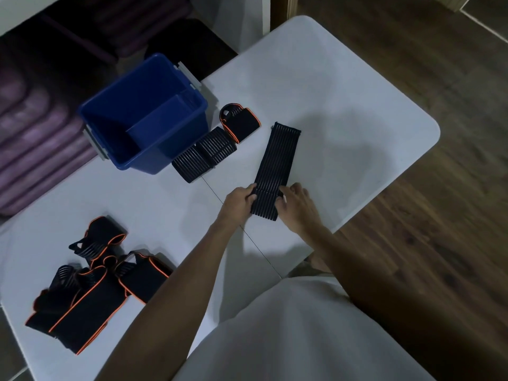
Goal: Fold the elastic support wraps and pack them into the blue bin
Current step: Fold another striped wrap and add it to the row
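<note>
A long black ribbed elastic wrap (277,158) lies flat on the white table (343,100), its near end folded over. My left hand (240,198) pinches the left edge of that fold and my right hand (298,206) pinches the right edge. The blue bin (110,114) stands open at the back left with nothing visible inside. Next to the bin lie a folded ribbed wrap (204,154) and an orange-trimmed wrap (242,123). A pile of several orange-trimmed black wraps (90,284) sits at the near left.
The table's rounded right edge drops to a dark wooden floor (439,215). Purple cushions (33,127) lie behind the bin on the left. A thin seam (220,199) runs across the tabletop between bin and hands.
</note>
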